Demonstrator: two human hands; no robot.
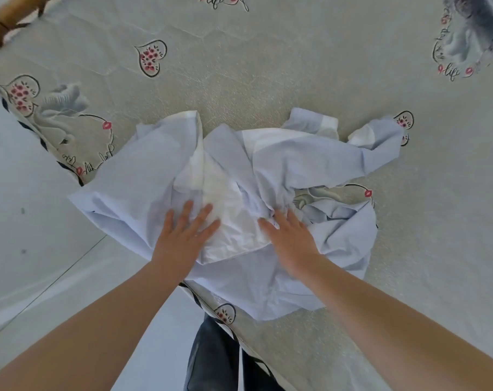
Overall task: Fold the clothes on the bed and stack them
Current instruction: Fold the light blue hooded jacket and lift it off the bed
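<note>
A pale blue shirt with white panels lies crumpled near the front corner of the bed, one sleeve reaching right and its left part hanging past the bed's edge. My left hand rests flat on the shirt with fingers spread, touching the white panel in the middle. My right hand lies flat on the bunched blue cloth just to the right, fingers straight and pointing up and left. Neither hand grips the cloth.
The bed has a grey-beige sheet printed with hearts and writing. A grey garment lies at the far right corner. A wooden frame piece shows at the top left. Pale floor lies left of the bed, and my dark trouser legs stand below.
</note>
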